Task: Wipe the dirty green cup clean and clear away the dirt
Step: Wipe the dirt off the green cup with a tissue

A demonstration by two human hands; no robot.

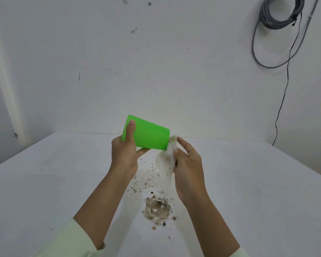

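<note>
Green plastic forms the cup [148, 135], which is held on its side at the centre of the frame, above the worktop [44, 191] and not touching it. In the head view, the wider end of the cup points to the upper left of the frame and the narrower end points right. The left hand [125, 154] is closed around the wider end: the thumb lies across the near side of the wall, with fingertips showing beneath the cup. The right hand [188, 164], just right of centre, is closed on a crumpled white tissue [166, 160]. The upper part of the tissue is pressed against the narrower end of the cup, and the lower part hangs down along the palm. The tissue carries brownish stains. Whether any soil remains on the cup itself cannot be determined from this angle. On the worktop, below the hands in the lower centre of the frame, lies a pile of dirt [157, 207], with finer specks scattered from it up towards the cup. Both forearms enter from the bottom edge of the frame, with pale sleeves pushed back. A white wall fills the upper half of the frame, and a coiled grey cable [280, 13] hangs at the upper right.
</note>
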